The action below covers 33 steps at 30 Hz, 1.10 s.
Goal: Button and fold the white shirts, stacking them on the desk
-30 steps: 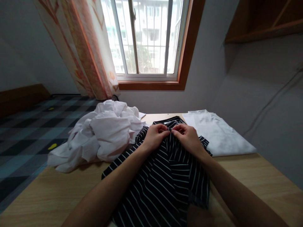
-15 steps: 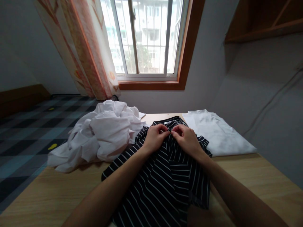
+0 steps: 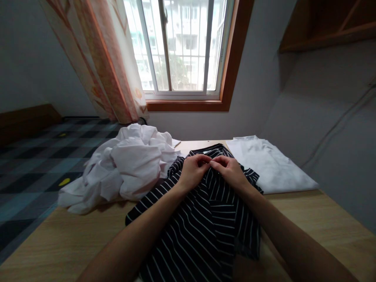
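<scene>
A black shirt with thin white stripes (image 3: 190,223) lies spread on the wooden table, its collar end toward the window. Just below the collar, my left hand (image 3: 194,169) pinches the front of the shirt between thumb and fingers. My right hand (image 3: 228,169) pinches the same spot from the other side, and the fingertips of both hands meet there. Whatever small part of the shirt sits between the fingertips is hidden by them.
A crumpled heap of white cloth (image 3: 138,164) sits left of the shirt. Flat white folded cloth (image 3: 270,166) lies to the right on the wooden table (image 3: 317,223). A checked bed (image 3: 35,172) adjoins on the left; a window (image 3: 182,51) is beyond.
My right hand has shifted slightly left, bringing its fingertips up against those of my left hand. The shirt stays in place.
</scene>
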### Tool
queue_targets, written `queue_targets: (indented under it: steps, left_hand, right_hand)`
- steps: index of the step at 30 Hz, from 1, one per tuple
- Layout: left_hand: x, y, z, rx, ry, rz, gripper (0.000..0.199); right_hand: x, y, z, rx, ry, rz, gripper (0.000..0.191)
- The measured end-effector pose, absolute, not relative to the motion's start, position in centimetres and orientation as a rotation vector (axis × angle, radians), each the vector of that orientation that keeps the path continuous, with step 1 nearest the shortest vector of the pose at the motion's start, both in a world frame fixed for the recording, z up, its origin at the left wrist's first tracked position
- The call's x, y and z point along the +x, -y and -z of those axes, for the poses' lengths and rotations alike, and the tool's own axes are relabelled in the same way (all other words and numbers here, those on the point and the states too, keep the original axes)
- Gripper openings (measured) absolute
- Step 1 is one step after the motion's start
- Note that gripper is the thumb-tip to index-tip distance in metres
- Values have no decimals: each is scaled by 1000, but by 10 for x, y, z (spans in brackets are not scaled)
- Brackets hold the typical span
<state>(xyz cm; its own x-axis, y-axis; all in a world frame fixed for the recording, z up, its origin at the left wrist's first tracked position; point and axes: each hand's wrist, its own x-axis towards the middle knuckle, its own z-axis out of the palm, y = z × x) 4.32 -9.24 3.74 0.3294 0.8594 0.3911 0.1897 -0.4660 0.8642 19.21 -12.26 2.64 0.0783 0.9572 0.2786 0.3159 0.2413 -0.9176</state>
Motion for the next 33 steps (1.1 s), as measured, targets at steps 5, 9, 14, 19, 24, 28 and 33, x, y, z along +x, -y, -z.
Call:
queue_targets:
  steps: [5,9,14,19,24,28,33]
  left_hand:
    - [42,89,-37,1757,-990,-1337,5]
    - [26,76,-51,1459,-1137,-1758,6]
    - [6,65,-71,1279,-1126,-2088,12]
    - [14,66,-65,1292,-947,-1794,9]
    - [18,70,-65,1227,-706,-1635,12]
    - [16,73,-71,1099,-617,-1544,15]
    - [13,69,-72,997,-623,-1560,17]
  right_hand:
    - [196,118,-23,-1269,1249,-660,27]
    - [217,110,-28,-1197,737,-466,22]
    - [237,108,-44,-1132,575,-361,17]
    - [220,112,-38,-1265,1187,-642,17]
    - [202,114,-19,-1248,1587,-838,24]
    - [198,118,-10,-1242,1676,-1058,49]
    - [197,125,-14,-1161,1755,-1463,39]
